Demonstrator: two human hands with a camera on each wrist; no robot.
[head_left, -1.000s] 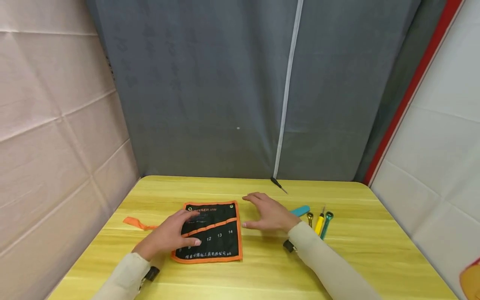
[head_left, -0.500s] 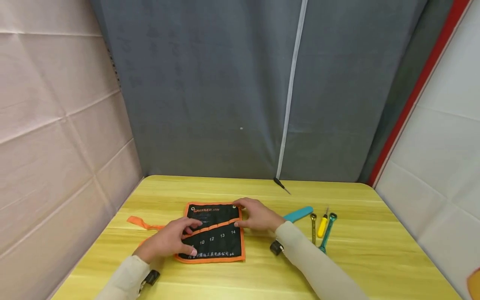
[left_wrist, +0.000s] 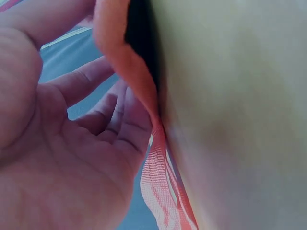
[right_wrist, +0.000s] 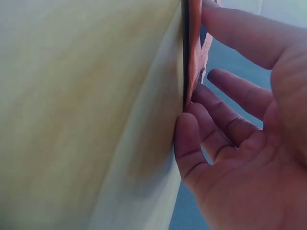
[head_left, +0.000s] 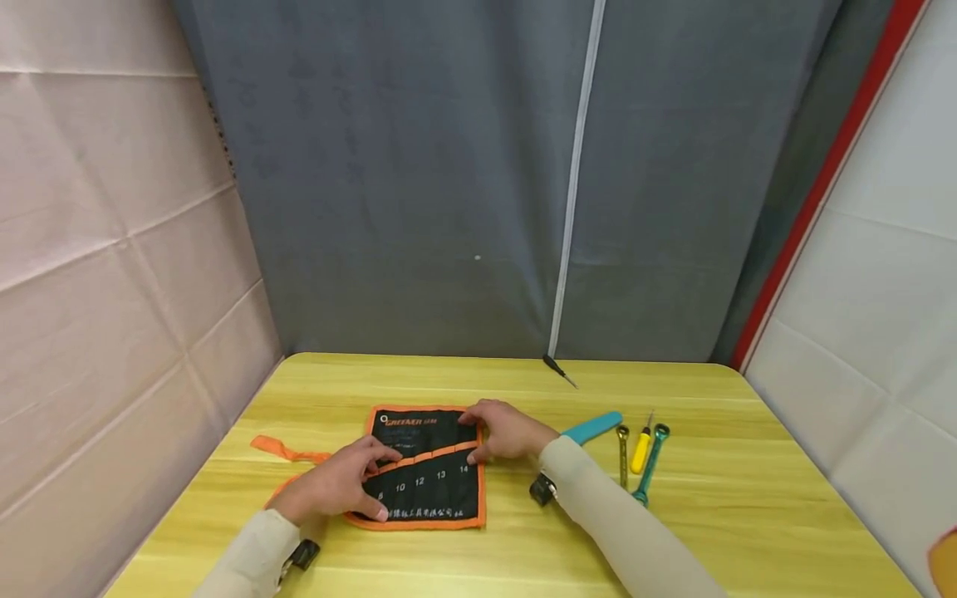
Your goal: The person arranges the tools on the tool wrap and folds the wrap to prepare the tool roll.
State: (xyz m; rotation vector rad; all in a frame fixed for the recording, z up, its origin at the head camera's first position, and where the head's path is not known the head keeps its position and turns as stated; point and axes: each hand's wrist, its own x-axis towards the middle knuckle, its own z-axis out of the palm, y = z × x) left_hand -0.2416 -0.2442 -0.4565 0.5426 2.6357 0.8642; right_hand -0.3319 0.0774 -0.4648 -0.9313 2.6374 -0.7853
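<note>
Steadying the black, orange-edged tool pouch [head_left: 429,494] by its two sides seems to be the step in hand. It lies face up on the worktop [head_left: 463,569], its slanted row of numbered pockets toward the person. The left hand [head_left: 336,482] rests on its left side, over some of the pocket numbers, while the right hand [head_left: 510,430] touches the right edge near the upper corner. Each grip is wide, thumb and fingers well apart, and neither looks clamped on the cloth. An orange strap [head_left: 287,451] trails out to the left. To the right lie a gold wrench [head_left: 624,457], a yellow screwdriver [head_left: 640,451] and a green wrench [head_left: 652,467], all outside the pouch. Any lift or turn of it would, I judge, call for both grips to narrow on the edges together, lest the soft cloth fold.
</note>
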